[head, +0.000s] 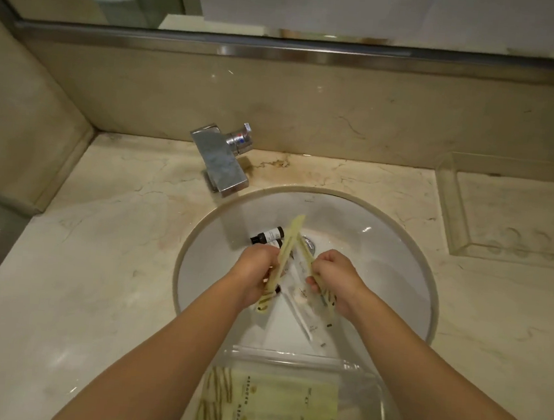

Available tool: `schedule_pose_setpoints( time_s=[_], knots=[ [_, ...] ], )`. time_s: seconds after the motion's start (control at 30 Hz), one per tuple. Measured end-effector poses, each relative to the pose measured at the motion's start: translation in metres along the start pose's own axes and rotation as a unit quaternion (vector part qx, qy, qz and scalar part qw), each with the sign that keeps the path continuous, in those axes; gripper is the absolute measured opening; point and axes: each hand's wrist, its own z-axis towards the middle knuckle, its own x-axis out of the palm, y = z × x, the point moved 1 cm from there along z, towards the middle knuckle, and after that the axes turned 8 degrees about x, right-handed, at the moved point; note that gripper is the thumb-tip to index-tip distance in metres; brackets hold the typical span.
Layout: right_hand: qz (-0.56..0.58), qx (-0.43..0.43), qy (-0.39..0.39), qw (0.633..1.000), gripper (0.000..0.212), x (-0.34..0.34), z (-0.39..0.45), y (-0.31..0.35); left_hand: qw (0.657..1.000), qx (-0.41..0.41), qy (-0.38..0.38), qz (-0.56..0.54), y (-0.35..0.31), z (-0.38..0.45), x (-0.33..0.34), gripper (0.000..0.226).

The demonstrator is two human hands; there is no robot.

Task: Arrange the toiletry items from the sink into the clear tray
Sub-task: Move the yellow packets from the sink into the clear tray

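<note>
Inside the round white sink (398,275), my left hand (256,272) grips one long pale green packet (289,241) that points up toward the drain. My right hand (336,280) grips a second pale green packet (323,295) lying slanted beside it. Two small dark bottles (268,236) lie in the basin just left of the drain. A white wrapped packet (303,314) lies on the basin's near slope under my hands. The clear tray (367,384) sits at the near rim of the sink, with several pale green packets (266,408) laid flat in it.
A chrome faucet (221,163) stands at the back left of the basin. A second clear tray (512,212) rests on the marble counter (95,260) at the right, against the backsplash. A mirror edge runs along the top.
</note>
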Motion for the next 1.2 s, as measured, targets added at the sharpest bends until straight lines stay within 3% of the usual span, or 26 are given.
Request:
schedule_pose_setpoints(
  time_s=[0.07, 0.27, 0.43, 0.63, 0.83, 1.0, 1.2],
  knots=[
    [0.008, -0.009, 0.006, 1.0, 0.012, 0.0, -0.014, 0.003, 0.998, -0.018, 0.019, -0.059, 0.001, -0.01, -0.005, 0.012],
    [0.05, -0.046, -0.012, 0.998, 0.004, 0.008, -0.057, -0.003, 0.991, -0.035, 0.102, -0.085, 0.005, -0.049, -0.024, 0.023],
    [0.08, -0.069, 0.003, 0.994, 0.043, 0.017, -0.091, -0.015, 0.982, -0.025, 0.167, -0.083, 0.003, -0.074, -0.039, 0.029],
    [0.107, -0.078, -0.004, 0.991, 0.017, 0.02, -0.125, -0.034, 0.978, 0.031, 0.196, 0.068, 0.004, -0.102, -0.054, 0.035],
    [0.203, -0.087, -0.008, 0.975, 0.014, 0.01, -0.148, -0.057, 0.931, 0.105, 0.212, 0.279, 0.014, -0.117, -0.065, 0.032],
    [0.178, -0.096, -0.108, 0.973, 0.01, -0.009, -0.154, -0.081, 0.904, 0.151, 0.2, 0.345, 0.027, -0.13, -0.066, 0.024],
    [0.125, -0.069, -0.074, 0.987, 0.021, -0.016, -0.163, -0.106, 0.887, 0.18, 0.192, 0.38, 0.042, -0.137, -0.063, 0.02]
  ],
)
